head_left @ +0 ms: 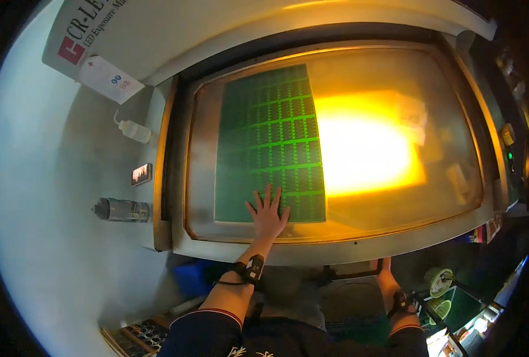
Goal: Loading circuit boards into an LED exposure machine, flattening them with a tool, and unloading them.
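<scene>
1. Head view: the green circuit panel lies toward nine o'clock on the framed bed.
2. I've the left hand at its six o'clock edge, fingers splayed, gripping nothing; I'd press evenly.
3. Right hand, four o'clock, by a dark handle: grip I can't tell.

I'm in what looks like a workshop or factory room: a big machine fills the middle of the frame, its wide metal-framed bed glowing yellow at centre right. A green panel with a repeating circuit-like grid lies there, a squeeze bottle stands out at left, and an indicator lamp shines green at far right.
</scene>
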A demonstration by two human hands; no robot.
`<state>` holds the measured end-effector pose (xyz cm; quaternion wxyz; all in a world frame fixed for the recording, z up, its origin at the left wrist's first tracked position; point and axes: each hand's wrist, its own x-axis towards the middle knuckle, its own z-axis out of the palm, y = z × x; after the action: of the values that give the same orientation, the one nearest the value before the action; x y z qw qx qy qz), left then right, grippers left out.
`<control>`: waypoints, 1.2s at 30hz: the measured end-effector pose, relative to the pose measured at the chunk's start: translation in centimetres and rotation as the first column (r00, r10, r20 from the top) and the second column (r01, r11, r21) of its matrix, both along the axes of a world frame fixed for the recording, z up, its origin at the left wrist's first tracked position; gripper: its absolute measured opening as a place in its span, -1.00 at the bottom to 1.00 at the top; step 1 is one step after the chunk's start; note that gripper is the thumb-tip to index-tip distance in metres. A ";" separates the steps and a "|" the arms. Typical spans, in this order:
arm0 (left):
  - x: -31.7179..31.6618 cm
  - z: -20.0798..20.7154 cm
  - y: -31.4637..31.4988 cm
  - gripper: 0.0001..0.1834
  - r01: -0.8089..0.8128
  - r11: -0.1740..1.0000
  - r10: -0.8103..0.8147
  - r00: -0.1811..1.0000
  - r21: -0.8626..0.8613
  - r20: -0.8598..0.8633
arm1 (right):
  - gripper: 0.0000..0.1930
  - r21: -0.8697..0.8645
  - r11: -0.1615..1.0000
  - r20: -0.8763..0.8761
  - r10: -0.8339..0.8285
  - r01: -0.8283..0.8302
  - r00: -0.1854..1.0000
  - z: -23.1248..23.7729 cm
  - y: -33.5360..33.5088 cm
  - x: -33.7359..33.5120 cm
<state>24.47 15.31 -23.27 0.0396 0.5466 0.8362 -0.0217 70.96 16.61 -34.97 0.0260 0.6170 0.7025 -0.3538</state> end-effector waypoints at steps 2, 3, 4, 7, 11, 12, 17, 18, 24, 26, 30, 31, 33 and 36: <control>-0.8 1.0 0.1 -0.28 -0.027 0.998 0.027 1.000 -0.057 -0.004 | -0.69 -0.056 0.989 -0.048 -0.140 0.137 0.989 2.6 -0.5 -2.0; -0.8 1.0 -0.1 -0.28 -0.021 0.999 0.021 1.000 -0.041 0.009 | -0.71 -0.084 0.976 -0.055 -0.204 0.199 0.977 4.0 -1.2 -2.0; -1.0 0.9 -0.2 -0.28 -0.021 1.000 0.021 1.000 -0.018 -0.007 | -0.72 -0.111 0.961 -0.061 -0.259 0.252 0.964 5.3 -1.8 -1.9; -0.9 1.0 -0.4 -0.28 -0.018 0.999 0.018 1.000 0.034 -0.006 | -0.77 -0.092 0.985 -0.039 -0.152 0.148 0.988 7.1 -5.6 1.5; -0.8 1.3 -0.5 -0.29 -0.020 0.998 0.022 1.000 0.066 -0.022 | -0.74 -0.671 0.488 -0.194 -0.842 0.558 0.502 8.7 -19.6 10.6; -0.7 1.6 0.0 -0.29 -0.014 0.996 0.015 1.000 0.094 -0.007 | -0.70 -0.607 0.449 -0.181 -0.881 0.656 0.436 8.8 -23.1 12.8; -0.5 1.8 -0.9 -0.27 -0.001 0.992 0.004 1.000 0.123 -0.023 | -0.66 -0.248 0.611 -0.028 -0.780 0.752 0.625 13.7 -33.8 19.8; -0.4 2.1 -0.9 -0.27 -0.006 0.991 0.009 1.000 0.137 -0.022 | -0.65 -0.155 0.675 -0.015 -0.731 0.721 0.682 14.2 -34.0 21.0; -1.0 7.1 -0.1 -0.04 0.019 0.964 0.065 0.951 -0.265 0.303 | -0.58 0.129 0.885 0.000 -0.452 0.448 0.892 24.2 -17.6 13.7; -0.8 7.4 -0.6 0.03 0.187 0.972 -0.027 0.683 -0.139 0.730 | -0.63 0.157 0.973 -0.062 -0.159 0.167 0.985 29.9 -11.6 7.0; 1.4 9.6 -5.3 0.02 0.715 0.677 -0.680 0.518 0.174 0.519 | -0.58 0.415 0.834 0.023 0.391 -0.364 0.920 31.0 -3.2 -3.1; 0.5 9.9 -7.0 0.02 0.710 0.688 -0.662 0.529 0.151 0.531 | -0.56 0.489 0.688 0.182 0.520 -0.536 0.834 29.7 -1.2 -5.8; -2.2 10.0 -10.2 -0.04 0.631 0.776 -0.460 0.585 -0.018 0.667 | -0.56 0.415 0.666 0.135 0.628 -0.619 0.766 28.2 0.6 -13.0; -8.3 6.7 -13.4 -0.13 0.393 0.890 -0.245 0.839 -0.230 0.486 | -0.39 0.545 0.534 -0.001 0.772 -0.647 0.636 19.9 1.5 -21.0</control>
<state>16.22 1.89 -16.54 0.3131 0.6563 0.6854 -0.0385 49.95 18.09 -15.04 -0.0766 0.2116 0.9555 -0.1907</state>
